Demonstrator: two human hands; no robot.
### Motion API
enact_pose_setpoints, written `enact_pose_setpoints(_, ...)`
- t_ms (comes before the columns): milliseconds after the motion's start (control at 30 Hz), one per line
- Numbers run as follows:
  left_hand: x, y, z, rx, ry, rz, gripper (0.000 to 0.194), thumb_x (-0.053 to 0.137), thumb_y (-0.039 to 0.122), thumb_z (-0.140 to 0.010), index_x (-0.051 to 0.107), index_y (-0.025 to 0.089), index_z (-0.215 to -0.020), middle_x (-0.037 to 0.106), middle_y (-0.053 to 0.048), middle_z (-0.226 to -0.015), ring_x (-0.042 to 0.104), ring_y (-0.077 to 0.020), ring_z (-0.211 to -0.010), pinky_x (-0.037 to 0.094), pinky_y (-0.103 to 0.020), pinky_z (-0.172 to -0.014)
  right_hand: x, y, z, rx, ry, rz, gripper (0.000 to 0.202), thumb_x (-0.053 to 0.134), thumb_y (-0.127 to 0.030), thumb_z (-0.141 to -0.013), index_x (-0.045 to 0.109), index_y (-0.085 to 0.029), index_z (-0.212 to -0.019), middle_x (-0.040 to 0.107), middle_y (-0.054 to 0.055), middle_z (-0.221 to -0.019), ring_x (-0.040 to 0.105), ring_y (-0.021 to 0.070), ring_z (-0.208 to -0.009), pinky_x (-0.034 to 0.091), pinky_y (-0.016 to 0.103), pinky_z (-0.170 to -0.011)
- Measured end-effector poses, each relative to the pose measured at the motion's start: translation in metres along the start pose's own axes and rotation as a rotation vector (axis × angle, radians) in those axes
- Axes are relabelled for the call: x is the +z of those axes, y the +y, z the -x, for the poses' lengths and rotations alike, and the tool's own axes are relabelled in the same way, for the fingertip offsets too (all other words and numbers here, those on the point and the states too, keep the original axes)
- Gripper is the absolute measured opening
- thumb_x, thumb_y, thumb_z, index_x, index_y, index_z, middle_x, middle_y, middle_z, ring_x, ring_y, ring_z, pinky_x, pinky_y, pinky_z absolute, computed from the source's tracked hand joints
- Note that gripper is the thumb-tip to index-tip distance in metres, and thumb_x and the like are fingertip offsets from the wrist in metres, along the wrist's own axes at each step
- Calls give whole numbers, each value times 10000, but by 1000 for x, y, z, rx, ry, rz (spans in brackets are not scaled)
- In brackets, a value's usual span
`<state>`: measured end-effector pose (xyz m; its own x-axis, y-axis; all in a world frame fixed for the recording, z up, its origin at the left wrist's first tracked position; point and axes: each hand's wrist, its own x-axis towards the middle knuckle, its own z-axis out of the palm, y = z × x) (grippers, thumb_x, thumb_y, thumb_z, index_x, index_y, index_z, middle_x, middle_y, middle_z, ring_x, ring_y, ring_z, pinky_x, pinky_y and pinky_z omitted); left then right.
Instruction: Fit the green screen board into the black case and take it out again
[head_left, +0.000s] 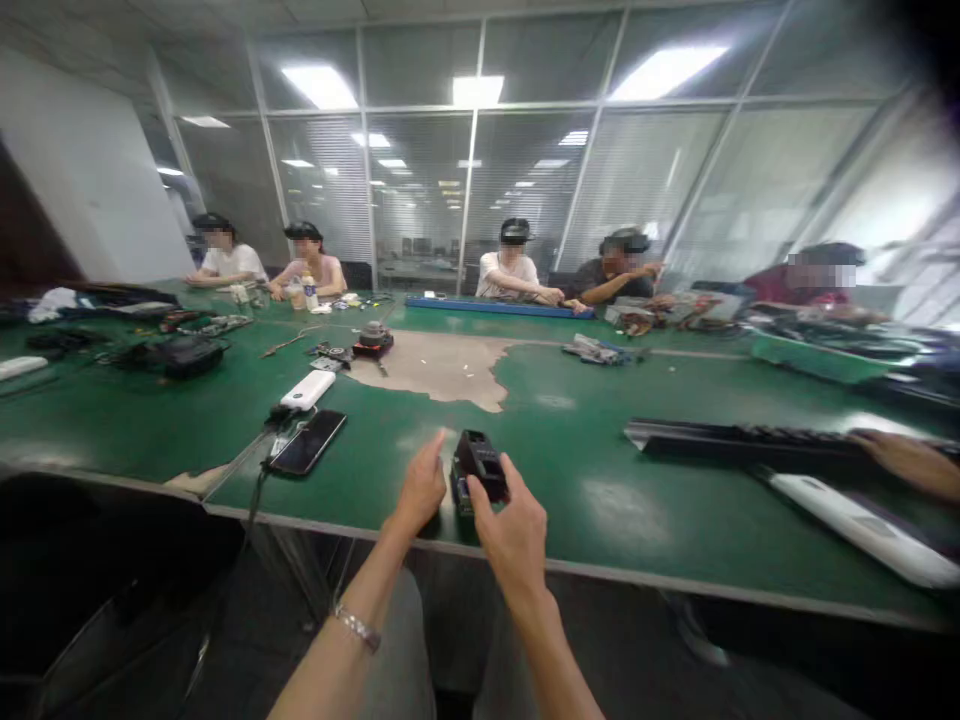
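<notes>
Here's the right hand (516, 515), thumb on one side and fingers on the other, pinching the device (480, 460), a black, blocky thing at the near edge of the table (577, 500), right in front of the wearer. Whether it sits on the green top or is lifted just off it, you cannot tell from here! The left hand (421, 490) is just beside it, open, fingers stretched forward, a sliver of green between fingertips and device; a bracelet (357, 628) shines at that wrist.

Over to the left, the phone (309, 442) lies dark-screened, a white pack (308, 390) just beyond. Further up the middle, a tan patch (442, 362) spreads across the surface. Out on the right, a co-worker's hand (911, 462) reaches onto a long black strip (720, 446), with a white bar (862, 528) nearer the edge. Across the far side, people in headgear sit around a blue rail (499, 308).
</notes>
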<state>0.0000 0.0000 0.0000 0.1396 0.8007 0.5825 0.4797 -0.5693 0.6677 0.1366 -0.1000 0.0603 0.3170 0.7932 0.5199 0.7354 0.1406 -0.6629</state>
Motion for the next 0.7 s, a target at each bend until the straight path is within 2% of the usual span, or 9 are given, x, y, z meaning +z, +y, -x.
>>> enact_pose_setpoints(200, -1, 4, 0, -20, 11, 39, 526, 404, 96, -873, 476, 200, -1384, 568, -82, -1370, 546, -204, -1252, 411, -414, -1102, 10, -8, 5, -33, -6, 76, 625, 545, -435, -871, 501, -34, -1349, 625, 213, -1241, 615, 308, -1119, 483, 423, -949)
enact_pose_setpoints(467, -8, 15, -1, 2, -43, 11, 503, 387, 104, -880, 506, 167, -1364, 571, -96, -1364, 523, -206, -1276, 398, -399, -1111, 19, -2, 11, -67, -26, 124, 605, 543, -400, -878, 483, -37, -1358, 623, 213, -1234, 612, 298, -1104, 491, 404, -919)
enact_pose_setpoints(700, -7, 15, -1, -19, -66, -6, 513, 390, 91, -868, 519, 180, -1357, 601, -85, -1331, 556, -203, -1238, 415, -408, -1094, 26, 11, 25, -109, -14, 110, 581, 510, -406, -899, 482, -45, -1352, 624, 206, -1228, 609, 294, -1090, 486, 420, -928)
